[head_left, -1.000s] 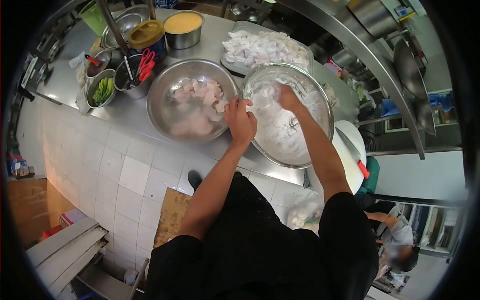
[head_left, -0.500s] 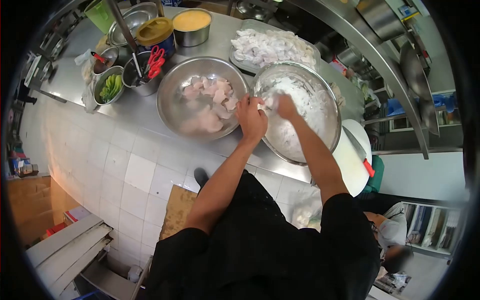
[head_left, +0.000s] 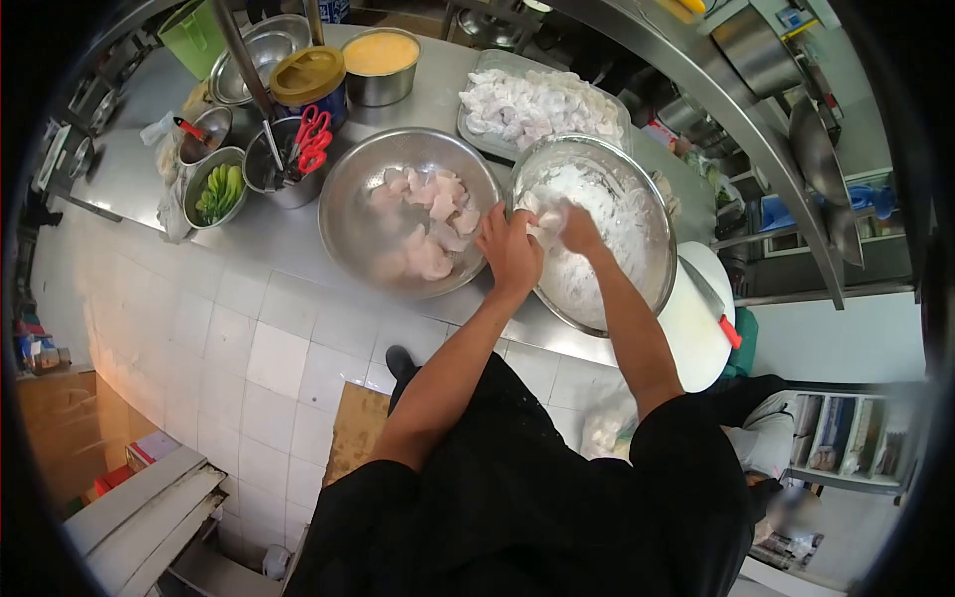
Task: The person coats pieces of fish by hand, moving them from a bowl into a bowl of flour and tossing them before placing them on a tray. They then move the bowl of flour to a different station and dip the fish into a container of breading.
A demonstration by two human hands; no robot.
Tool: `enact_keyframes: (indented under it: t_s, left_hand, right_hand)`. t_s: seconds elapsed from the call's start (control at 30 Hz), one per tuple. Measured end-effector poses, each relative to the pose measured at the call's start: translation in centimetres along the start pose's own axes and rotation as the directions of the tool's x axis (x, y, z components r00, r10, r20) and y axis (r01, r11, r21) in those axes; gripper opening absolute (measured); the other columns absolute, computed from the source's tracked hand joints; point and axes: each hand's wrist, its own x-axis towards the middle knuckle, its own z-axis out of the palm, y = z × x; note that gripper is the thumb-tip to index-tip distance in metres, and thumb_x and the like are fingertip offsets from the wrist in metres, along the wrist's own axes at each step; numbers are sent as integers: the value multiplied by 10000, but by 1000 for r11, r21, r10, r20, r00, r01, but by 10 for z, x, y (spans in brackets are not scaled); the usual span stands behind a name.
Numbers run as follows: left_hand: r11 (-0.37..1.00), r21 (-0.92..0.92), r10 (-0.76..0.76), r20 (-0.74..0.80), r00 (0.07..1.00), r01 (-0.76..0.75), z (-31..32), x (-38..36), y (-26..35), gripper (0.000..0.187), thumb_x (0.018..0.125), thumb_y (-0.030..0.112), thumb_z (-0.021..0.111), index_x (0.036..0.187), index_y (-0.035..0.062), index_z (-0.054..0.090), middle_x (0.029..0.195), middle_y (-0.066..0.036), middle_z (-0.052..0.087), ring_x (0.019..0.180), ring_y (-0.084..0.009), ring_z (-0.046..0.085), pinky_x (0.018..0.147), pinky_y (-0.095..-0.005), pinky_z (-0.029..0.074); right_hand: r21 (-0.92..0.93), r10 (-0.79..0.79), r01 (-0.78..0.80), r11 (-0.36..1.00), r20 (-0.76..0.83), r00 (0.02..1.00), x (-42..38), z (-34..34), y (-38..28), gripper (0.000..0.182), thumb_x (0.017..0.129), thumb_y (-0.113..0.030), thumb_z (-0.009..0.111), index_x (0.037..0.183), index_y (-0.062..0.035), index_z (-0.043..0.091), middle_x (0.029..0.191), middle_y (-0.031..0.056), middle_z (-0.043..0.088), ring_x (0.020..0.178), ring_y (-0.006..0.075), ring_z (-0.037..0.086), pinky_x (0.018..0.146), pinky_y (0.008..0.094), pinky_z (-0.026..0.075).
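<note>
Pale raw meat pieces lie in a steel bowl on the left. White flour coats the inside of a second steel bowl on the right. My left hand is at the touching rims of the two bowls, its fingers closed on a white-coated piece. Inside the flour bowl, my right hand is at that piece's right side, its fingers bent and blurred, with flour on them. A tray behind holds a heap of white-coated pieces.
A knife with a red handle lies on a round white board at the right. Left of the bowls stand red scissors in a pot, a bowl of green slices and a pot of yellow liquid. A person is at lower right.
The view has shifted slightly. My left hand has moved a little right and over the flour bowl's edge. My right hand remains in the flour bowl, slightly lower in view.
</note>
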Motion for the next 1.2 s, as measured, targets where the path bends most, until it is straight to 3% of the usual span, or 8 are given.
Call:
enact_keyframes:
  t_s: [0.2,0.3,0.43,0.53,0.63,0.67,1.13,1.2]
  left_hand:
    - [999,22,47,41,998,-48,-4,-4,-2,336,655,-30,536,929,161,558,1189,-161,391,1091,-364,373,838,-477,282]
    - [998,24,54,63,997,-56,-5,0,-1,327,659,-30,545,925,159,551,1199,-173,379,1113,-369,359,847,-480,279]
    - [999,33,23,49,999,-25,-3,-1,1,330,659,-32,562,929,157,546,1204,-180,376,1144,-377,341,874,-494,269]
    - [1000,9,12,70,998,-12,-5,-2,-1,337,659,-35,563,935,159,546,1210,-178,376,1149,-377,339,882,-500,266]
    - [1000,-3,-5,94,996,5,-6,1,-1,343,660,-40,564,945,148,540,1219,-188,369,1156,-377,334,891,-498,259]
    - [1000,2,-9,105,994,9,-7,2,0,345,660,-43,567,953,137,536,1226,-200,363,1167,-380,327,899,-496,251]
    - [995,80,-58,39,998,55,-3,4,7,419,658,-19,546,1045,141,523,1209,-160,435,1122,-334,384,888,-464,273]
    - [991,108,-85,18,996,82,-11,5,6,428,669,-4,552,1073,132,511,1199,-153,457,1122,-320,394,887,-454,281]
  right_hand:
    - [554,23,-81,829,112,993,27,-18,-13,535,721,-176,627,1220,-47,482,1164,224,551,1114,363,505,912,386,415]
    - [-266,111,-53,963,208,972,23,14,-50,626,678,-329,687,1226,-91,502,1185,186,543,1181,334,443,1004,388,326]
    - [-267,42,-7,964,124,991,10,10,-45,572,654,-273,722,1164,-82,547,1112,159,572,1032,304,539,908,401,414]
    - [587,306,-212,781,-63,950,4,-31,-28,478,677,-64,687,1131,-30,539,1000,108,577,820,225,567,761,367,480]
    - [799,442,-254,545,-16,897,-5,-75,-38,606,679,-42,701,1238,-11,471,967,103,579,791,173,570,647,300,507]
    - [614,349,-221,758,-95,932,-4,-76,-28,657,695,-31,686,1292,-5,412,953,110,585,801,174,575,613,296,509]
    - [599,-25,97,795,-127,992,206,-167,68,222,806,-161,577,1001,-56,566,828,43,597,740,161,563,648,297,449]
    - [-146,-30,-25,989,-362,932,258,-117,116,275,845,-259,523,1057,-93,578,981,138,625,937,285,599,770,382,459]
